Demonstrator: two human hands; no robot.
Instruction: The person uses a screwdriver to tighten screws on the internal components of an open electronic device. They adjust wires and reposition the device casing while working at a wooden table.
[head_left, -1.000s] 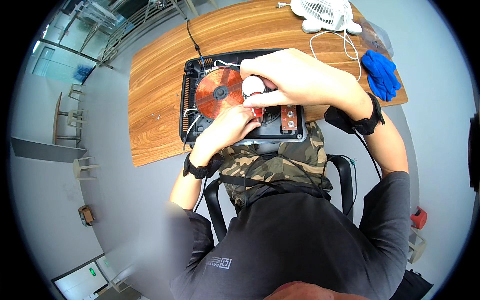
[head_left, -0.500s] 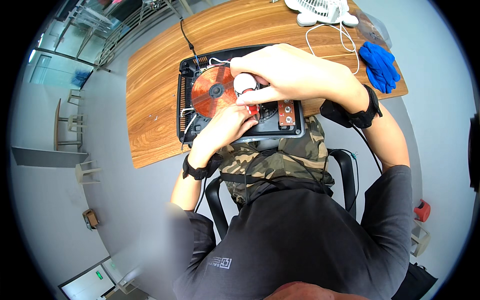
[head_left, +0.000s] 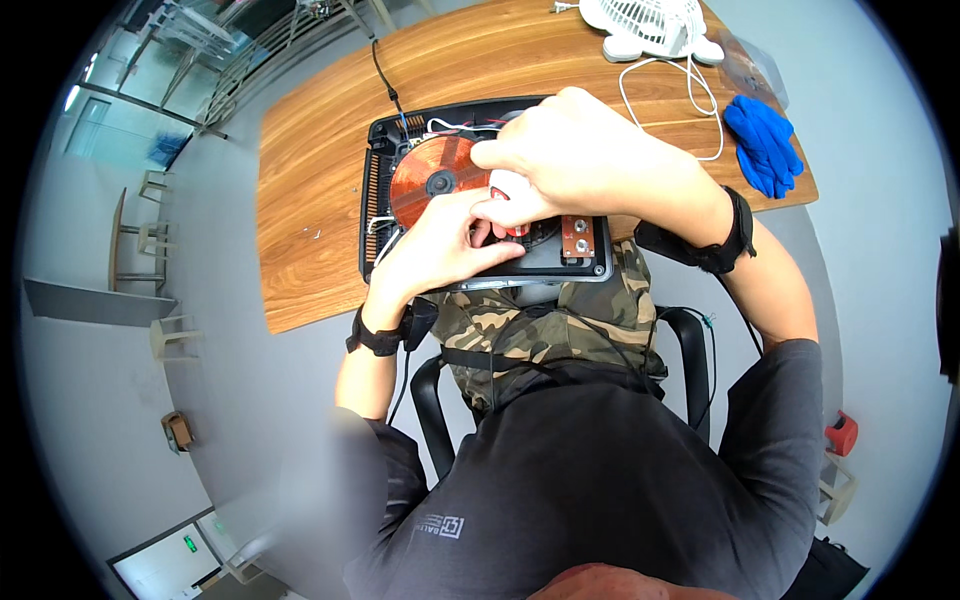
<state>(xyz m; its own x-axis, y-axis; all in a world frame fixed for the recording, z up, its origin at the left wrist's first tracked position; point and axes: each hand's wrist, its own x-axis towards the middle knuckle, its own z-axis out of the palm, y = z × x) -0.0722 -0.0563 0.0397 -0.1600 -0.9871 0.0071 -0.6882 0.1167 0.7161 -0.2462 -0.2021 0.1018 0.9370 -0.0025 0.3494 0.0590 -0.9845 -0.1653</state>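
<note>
An opened induction cooker base with a black shell (head_left: 545, 277) lies at the table's near edge. Its round copper coil (head_left: 425, 182) shows left of my hands. My right hand (head_left: 560, 150) is closed round the white top of a red-and-white screwdriver (head_left: 512, 185), held upright over the base. Low on this tool, my left hand (head_left: 435, 240) curls its fingers round the red lower part, thumb stretched along the near side. The tool's tip is hidden by my fingers. A small brown circuit board (head_left: 578, 238) sits to the right of my hands.
A white fan (head_left: 655, 25) with a looped white cord (head_left: 627, 95) stands at the far right of the wooden table (head_left: 310, 170). Near it lie blue gloves (head_left: 762, 145) and a clear plastic bag (head_left: 752, 68). A black cable (head_left: 385, 75) runs to the base's far side.
The screwdriver has shifted slightly right and nearer, and my right hand covers more of it. My left hand has turned a little, its curled fingers showing more.
</note>
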